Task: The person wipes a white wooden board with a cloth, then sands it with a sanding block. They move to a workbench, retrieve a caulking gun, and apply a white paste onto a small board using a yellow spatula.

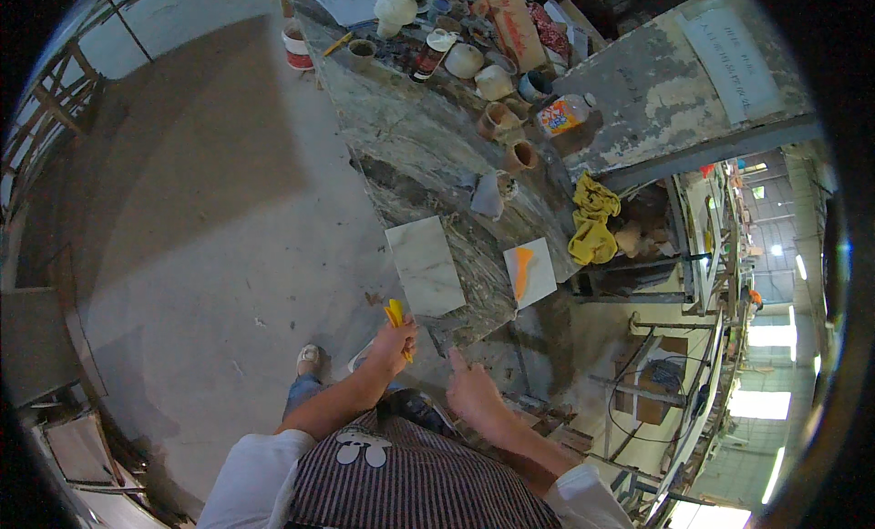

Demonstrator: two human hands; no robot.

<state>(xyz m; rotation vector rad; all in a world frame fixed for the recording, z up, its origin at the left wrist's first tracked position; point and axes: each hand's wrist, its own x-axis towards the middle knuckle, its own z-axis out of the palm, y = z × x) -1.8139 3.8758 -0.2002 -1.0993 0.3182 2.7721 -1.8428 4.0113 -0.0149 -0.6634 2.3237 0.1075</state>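
Note:
My left hand (pixel 395 343) is closed around a yellow tool (pixel 395 313) that looks like a plastic scraper; its far end sticks up past my fingers and a bit shows below. My right hand (pixel 474 390) seems to hold nothing, its index finger stretched toward the near end of the stone-patterned workbench (pixel 392 128). Just beyond my left hand, a white marble tile (pixel 427 267) with grey veins lies at the bench's left edge. Farther right, a smaller white square (pixel 541 272) carries a smear of orange paste (pixel 523 272).
Cups, jars and a clear bottle with an orange label (pixel 562 115) crowd the far bench. Yellow cloths (pixel 594 221) lie at its right side, by a metal rack (pixel 638 283). A white-and-red bucket (pixel 297 46) stands at the far left edge. A cardboard box (pixel 652 381) sits lower right.

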